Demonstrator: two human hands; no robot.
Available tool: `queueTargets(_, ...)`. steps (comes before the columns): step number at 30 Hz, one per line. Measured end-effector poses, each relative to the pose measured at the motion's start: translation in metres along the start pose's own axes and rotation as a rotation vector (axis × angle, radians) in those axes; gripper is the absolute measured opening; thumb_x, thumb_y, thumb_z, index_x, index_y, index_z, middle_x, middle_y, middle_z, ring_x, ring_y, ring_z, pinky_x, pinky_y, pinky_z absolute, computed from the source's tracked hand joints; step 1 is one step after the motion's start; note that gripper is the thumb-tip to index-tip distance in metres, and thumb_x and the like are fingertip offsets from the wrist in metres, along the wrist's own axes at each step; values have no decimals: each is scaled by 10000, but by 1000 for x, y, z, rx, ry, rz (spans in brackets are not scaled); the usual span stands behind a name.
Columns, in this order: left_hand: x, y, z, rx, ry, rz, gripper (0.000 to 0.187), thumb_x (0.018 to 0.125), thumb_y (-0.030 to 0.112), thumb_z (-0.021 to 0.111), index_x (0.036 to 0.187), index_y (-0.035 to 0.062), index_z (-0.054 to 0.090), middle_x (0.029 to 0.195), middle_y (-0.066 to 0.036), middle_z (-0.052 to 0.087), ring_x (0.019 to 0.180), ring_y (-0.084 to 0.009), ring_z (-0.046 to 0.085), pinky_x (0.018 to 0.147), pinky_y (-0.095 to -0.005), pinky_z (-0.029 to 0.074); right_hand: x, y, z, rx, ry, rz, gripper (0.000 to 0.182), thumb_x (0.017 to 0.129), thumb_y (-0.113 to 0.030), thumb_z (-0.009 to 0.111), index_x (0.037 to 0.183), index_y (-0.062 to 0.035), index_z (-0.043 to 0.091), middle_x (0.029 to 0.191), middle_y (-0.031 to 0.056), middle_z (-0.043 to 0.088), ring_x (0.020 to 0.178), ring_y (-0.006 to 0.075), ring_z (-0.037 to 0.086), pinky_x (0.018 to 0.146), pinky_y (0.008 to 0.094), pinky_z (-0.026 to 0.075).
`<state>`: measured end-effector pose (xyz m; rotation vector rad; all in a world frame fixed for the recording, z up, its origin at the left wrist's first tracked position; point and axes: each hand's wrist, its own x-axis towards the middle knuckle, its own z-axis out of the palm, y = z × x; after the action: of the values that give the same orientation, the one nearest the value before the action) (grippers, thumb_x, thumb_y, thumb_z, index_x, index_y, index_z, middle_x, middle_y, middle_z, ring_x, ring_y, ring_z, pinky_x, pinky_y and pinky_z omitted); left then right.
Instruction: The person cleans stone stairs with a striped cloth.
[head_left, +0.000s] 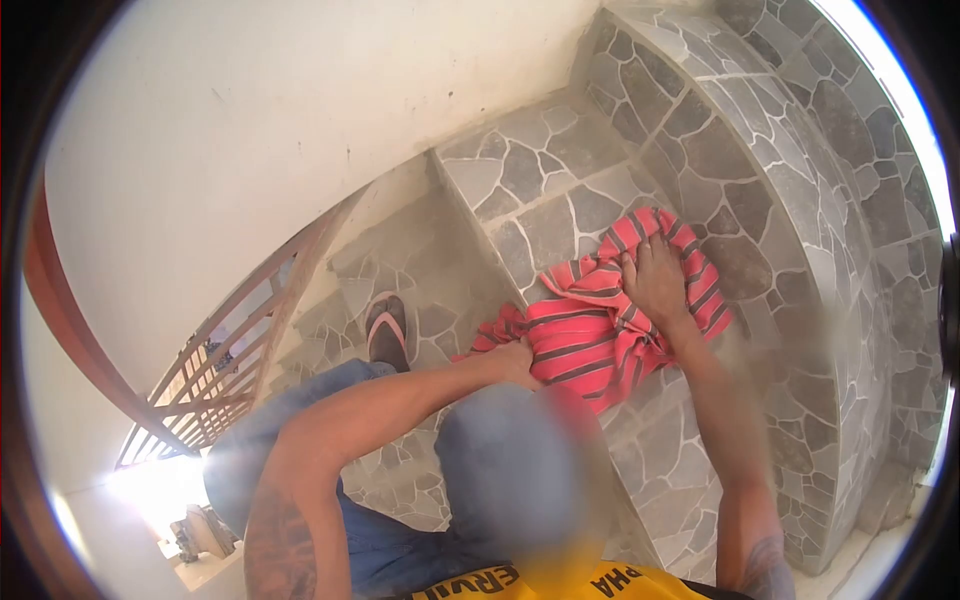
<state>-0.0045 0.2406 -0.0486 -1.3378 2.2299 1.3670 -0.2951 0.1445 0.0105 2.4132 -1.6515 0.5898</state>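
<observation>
A red cloth with dark and pale stripes [580, 340] lies bunched over the stone-patterned step in the middle of the view. My left hand [515, 365] is closed around a gathered part of it at its left side. On the upper right part of the cloth rests my right hand [656, 278], pressing down with its fingers curled into the folds, near the base of the curved stone wall. Some fingertips of both hands are hidden in the fabric.
Stone-patterned steps [520, 165] run up beside a white wall [280, 110]. A curved stone-clad wall [800, 230] rises at the right. My sandalled foot [387, 330] stands on the lower floor, and a blurred jeans knee [510, 460] is close in front. A wooden railing [230, 350] is at left.
</observation>
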Motion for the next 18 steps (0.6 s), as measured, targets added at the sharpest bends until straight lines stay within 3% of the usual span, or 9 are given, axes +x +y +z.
queueTargets(3, -4, 13, -17, -4, -86, 91, 911, 841, 626, 685, 1186, -210, 580, 1110, -397, 668, 1021, -447, 715, 897, -510, 575, 5, 2, 1, 15, -47, -17, 382, 934, -296, 632, 1029, 74, 618, 1109, 296, 585, 987, 449, 594, 885, 534, 474)
queueTargets(6, -24, 84, -55, 79, -384, 0, 729, 907, 513, 635, 1022, -208, 644, 936, -335, 716, 881, -413, 750, 812, -501, 598, 15, 17, 3, 10, -126, -40, 405, 940, -310, 632, 1048, 81, 620, 1132, 305, 586, 1009, 450, 604, 895, 526, 487)
queueTargets(8, -35, 134, -76, 47, -444, 103, 657, 938, 474, 592, 944, -174, 692, 879, -290, 735, 829, -364, 765, 760, -467, 616, 23, 37, 8, -14, -161, -91, 429, 949, -326, 628, 1065, 87, 621, 1157, 313, 586, 1041, 451, 609, 915, 517, 495)
queueTargets(10, -10, 182, -71, 199, -521, 373, 641, 976, 458, 555, 969, -167, 701, 853, -280, 738, 798, -333, 771, 740, -427, 631, 31, 61, 25, -42, -179, -176, 455, 960, -345, 620, 1080, 94, 620, 1187, 320, 585, 1078, 452, 611, 939, 505, 502)
queueTargets(11, -2, 205, -67, 132, -554, 399, 628, 985, 446, 542, 953, -159, 708, 859, -279, 738, 823, -334, 771, 769, -435, 628, 36, 69, 29, -33, -223, -203, 471, 968, -358, 608, 1091, 96, 620, 1197, 322, 584, 1093, 450, 610, 954, 500, 503)
queueTargets(14, 32, 254, -21, -33, -546, 212, 624, 1001, 425, 511, 908, -158, 714, 838, -262, 743, 838, -344, 770, 835, -444, 615, 47, 84, 25, -42, -348, -271, 524, 989, -400, 571, 1115, 107, 616, 1223, 323, 583, 1128, 447, 608, 985, 490, 510)
queueTargets(16, 57, 248, 20, 84, -318, 464, 637, 1004, 435, 502, 921, -160, 717, 820, -245, 749, 781, -340, 769, 767, -432, 625, 56, 84, 12, -83, -419, -309, 568, 1002, -431, 543, 1122, 120, 611, 1230, 319, 583, 1136, 451, 605, 989, 489, 517)
queueTargets(18, 58, 241, 24, 11, -196, 518, 632, 1001, 439, 507, 974, -158, 711, 815, -213, 762, 735, -343, 767, 706, -420, 630, 80, 86, 8, -183, -605, -436, 534, 1023, -419, 504, 1164, 84, 617, 1219, 321, 592, 1150, 451, 600, 974, 488, 532)
